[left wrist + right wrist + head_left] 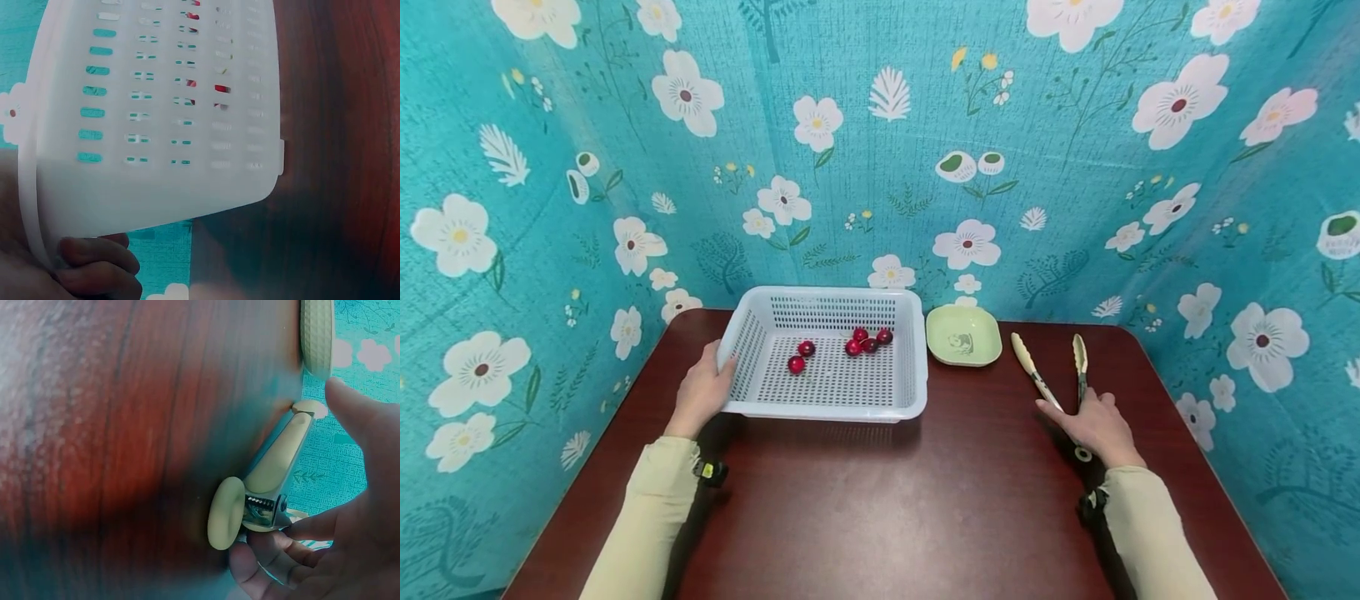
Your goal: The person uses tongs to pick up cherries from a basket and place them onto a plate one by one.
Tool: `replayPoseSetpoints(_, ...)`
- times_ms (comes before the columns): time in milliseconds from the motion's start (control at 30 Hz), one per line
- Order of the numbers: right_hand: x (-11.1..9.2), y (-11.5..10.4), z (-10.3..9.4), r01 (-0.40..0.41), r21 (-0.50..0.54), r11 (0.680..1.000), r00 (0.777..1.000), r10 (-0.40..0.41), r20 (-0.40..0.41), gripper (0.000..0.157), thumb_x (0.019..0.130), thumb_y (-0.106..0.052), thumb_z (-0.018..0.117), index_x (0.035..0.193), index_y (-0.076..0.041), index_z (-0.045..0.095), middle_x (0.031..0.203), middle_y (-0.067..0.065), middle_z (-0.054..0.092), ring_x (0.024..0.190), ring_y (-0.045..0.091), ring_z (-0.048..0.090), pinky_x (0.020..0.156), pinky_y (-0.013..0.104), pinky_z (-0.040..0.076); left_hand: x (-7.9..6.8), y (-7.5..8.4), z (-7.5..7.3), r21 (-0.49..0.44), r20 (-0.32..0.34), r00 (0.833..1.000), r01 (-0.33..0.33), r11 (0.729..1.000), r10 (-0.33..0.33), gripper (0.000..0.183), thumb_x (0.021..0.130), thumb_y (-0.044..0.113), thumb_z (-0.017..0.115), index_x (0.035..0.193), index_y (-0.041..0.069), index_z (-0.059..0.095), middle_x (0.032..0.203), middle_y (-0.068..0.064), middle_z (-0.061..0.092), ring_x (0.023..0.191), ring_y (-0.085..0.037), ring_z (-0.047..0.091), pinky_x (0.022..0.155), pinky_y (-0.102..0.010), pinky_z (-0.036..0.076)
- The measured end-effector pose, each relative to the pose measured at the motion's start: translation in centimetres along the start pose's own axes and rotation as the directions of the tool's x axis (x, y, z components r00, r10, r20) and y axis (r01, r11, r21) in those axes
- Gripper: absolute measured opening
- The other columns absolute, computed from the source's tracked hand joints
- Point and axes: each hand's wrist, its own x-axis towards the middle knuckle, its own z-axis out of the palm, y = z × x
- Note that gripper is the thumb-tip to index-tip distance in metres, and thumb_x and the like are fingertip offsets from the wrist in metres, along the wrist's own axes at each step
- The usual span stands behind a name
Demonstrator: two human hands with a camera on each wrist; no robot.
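A white perforated plastic basket (pixel 752 408) is at the back left of the table, with several dark red cherries (pixel 807 348) in it. My left hand (pixel 703 387) grips its left rim; in the left wrist view, curled fingers (pixel 103 272) show beneath the rim. Over at the right, cream-handled tongs (pixel 1033 371) lie with their arms spread, tips pointing to the back. My right hand (pixel 1101 425) holds them near the hinge end. In the right wrist view its fingers curl at the spring hinge (pixel 265 509), and the thumb (pixel 356 412) stretches out along them.
A small light green dish (pixel 964 337) with a panda picture stands just right of the basket, at the back of the dark red-brown table (pixel 880 508). Floral turquoise cloth (pixel 865 167) hangs close behind and along both sides.
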Motion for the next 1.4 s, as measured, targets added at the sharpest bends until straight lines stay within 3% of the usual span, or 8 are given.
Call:
replayPoseSetpoints(167,0.18,0.08,0.05,0.008,-0.026,1.000,1.000,-0.009,-0.029,0.110,0.088,-0.075,0.060,0.130,0.025,0.040,0.109,0.039,0.045,0.092,0.046,0.056,0.074,0.057,0.052,0.23,0.08,0.27,-0.012,-0.004,1.000,0.008,1.000,-0.008,0.057,0.109,0.021,0.046,0.158,0.000,0.025,0.129,-0.033,0.059,0.099,-0.044,0.069,0.087,-0.061,0.056)
replayPoseSetpoints(300,0.08,-0.03,0.00,-0.001,-0.029,1.000,1.000,0.000,-0.025,0.096,0.091,-0.059,0.067,0.128,0.025,0.040,0.107,0.040,0.044,0.091,0.048,0.056,0.076,0.059,0.052,0.22,0.16,0.40,-0.001,-0.009,1.000,0.026,1.000,-0.026,0.057,0.109,0.020,0.047,0.158,0.000,0.025,0.130,-0.032,0.059,0.100,-0.044,0.069,0.089,-0.062,0.056)
replayPoseSetpoints(500,-0.08,-0.16,0.00,0.007,-0.033,0.999,0.999,-0.008,-0.031,0.080,0.095,-0.044,0.067,0.124,0.026,0.041,0.106,0.041,0.043,0.089,0.050,0.056,0.077,0.061,0.051,0.13,0.27,0.38,0.027,-0.016,0.999,0.031,0.999,-0.031,0.057,0.108,0.021,0.047,0.158,0.001,0.026,0.128,-0.032,0.060,0.098,-0.044,0.069,0.085,-0.062,0.056)
replayPoseSetpoints(900,-0.27,-0.21,0.02,0.000,-0.014,1.000,1.000,0.000,-0.031,0.077,0.095,-0.044,0.067,0.122,0.024,0.042,0.104,0.039,0.044,0.087,0.047,0.055,0.073,0.057,0.050,0.16,0.31,0.44,0.076,-0.028,0.999,0.049,0.996,-0.047,0.057,0.109,0.022,0.045,0.158,0.002,0.026,0.124,-0.030,0.062,0.096,-0.041,0.070,0.081,-0.058,0.056)
replayPoseSetpoints(1400,-0.22,-0.83,-0.72,-0.002,0.016,1.000,0.999,0.003,-0.048,0.072,0.099,-0.045,0.061,0.116,0.022,0.044,0.101,0.037,0.041,0.079,0.044,0.055,0.068,0.052,0.051,0.27,0.19,0.47,0.059,-0.032,0.998,0.055,0.997,-0.053,0.057,0.108,0.021,0.047,0.158,0.003,0.027,0.125,-0.030,0.062,0.095,-0.042,0.070,0.081,-0.059,0.057)
